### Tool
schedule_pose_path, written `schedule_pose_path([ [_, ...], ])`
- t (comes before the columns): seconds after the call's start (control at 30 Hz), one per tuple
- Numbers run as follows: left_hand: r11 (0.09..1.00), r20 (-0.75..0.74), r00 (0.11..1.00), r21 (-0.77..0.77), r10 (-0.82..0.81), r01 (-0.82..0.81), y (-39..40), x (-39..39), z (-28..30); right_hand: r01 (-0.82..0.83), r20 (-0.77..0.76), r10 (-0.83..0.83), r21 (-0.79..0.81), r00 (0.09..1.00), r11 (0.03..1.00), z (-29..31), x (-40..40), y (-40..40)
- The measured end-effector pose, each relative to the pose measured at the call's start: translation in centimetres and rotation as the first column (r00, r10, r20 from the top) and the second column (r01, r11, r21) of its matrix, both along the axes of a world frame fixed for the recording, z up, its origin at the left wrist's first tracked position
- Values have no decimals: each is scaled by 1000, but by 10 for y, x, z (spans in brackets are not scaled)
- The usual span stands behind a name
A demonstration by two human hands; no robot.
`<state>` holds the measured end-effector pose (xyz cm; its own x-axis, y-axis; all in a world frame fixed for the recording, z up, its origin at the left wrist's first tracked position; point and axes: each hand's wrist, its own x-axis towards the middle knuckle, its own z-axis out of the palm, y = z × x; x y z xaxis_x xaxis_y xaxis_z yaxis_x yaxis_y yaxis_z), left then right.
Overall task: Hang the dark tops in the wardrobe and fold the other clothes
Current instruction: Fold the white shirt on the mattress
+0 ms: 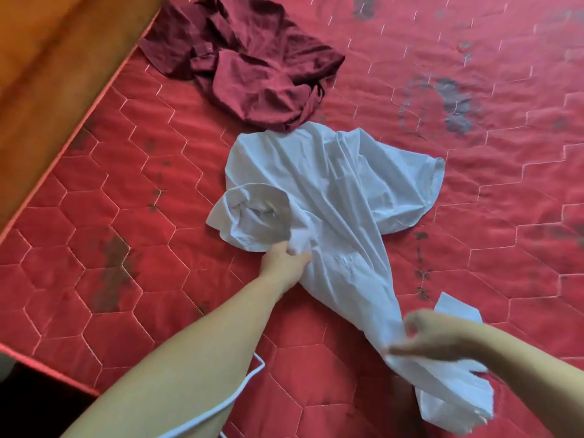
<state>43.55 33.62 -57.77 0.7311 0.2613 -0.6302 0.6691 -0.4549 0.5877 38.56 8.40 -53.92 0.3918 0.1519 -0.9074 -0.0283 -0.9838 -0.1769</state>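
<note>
- Head view: white shirt (331,197) lies mid-mattress (94,248), maroon top (252,64) at 12 o'clock.
- Left hand (282,259) pinches its sleeve seam; right hand (433,338) clutches the bunched hem.
- Light, limp, probably slippery; best held at the shoulders.

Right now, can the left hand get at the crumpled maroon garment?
Probably yes, but not straight away: the left hand grips the white shirt, which lies between it and the maroon garment. Nothing else blocks the way.

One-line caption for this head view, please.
Both hands, left hand and right hand, grip a bunched white shirt on a red quilted mattress, a crumpled maroon garment beyond.
</note>
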Motion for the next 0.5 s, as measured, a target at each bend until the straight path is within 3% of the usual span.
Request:
schedule_pose_path([
  [0.03,992,18,993,38,-117,117,-6,-2,5,127,171,-143,102,975,987,1,9,4],
  [0.1,952,38,952,53,-305,303,-22,-7,20,267,474,-370,271,799,925,5,28,17],
  [0.13,927,56,925,30,-376,375,-31,-9,28,318,506,-464,351,727,881,8,38,28],
  [0.2,868,97,867,-50,-488,494,-52,-13,43,416,375,-601,467,706,780,13,55,52],
  [0.3,753,159,754,-77,-638,654,-73,-18,61,482,289,-634,451,717,751,14,70,72],
  [0.43,532,284,478,160,-832,831,-70,-31,71,420,394,-513,302,762,856,12,82,64],
  [0.5,431,311,360,201,-880,880,-69,-42,74,366,433,-437,240,789,899,11,86,62],
])
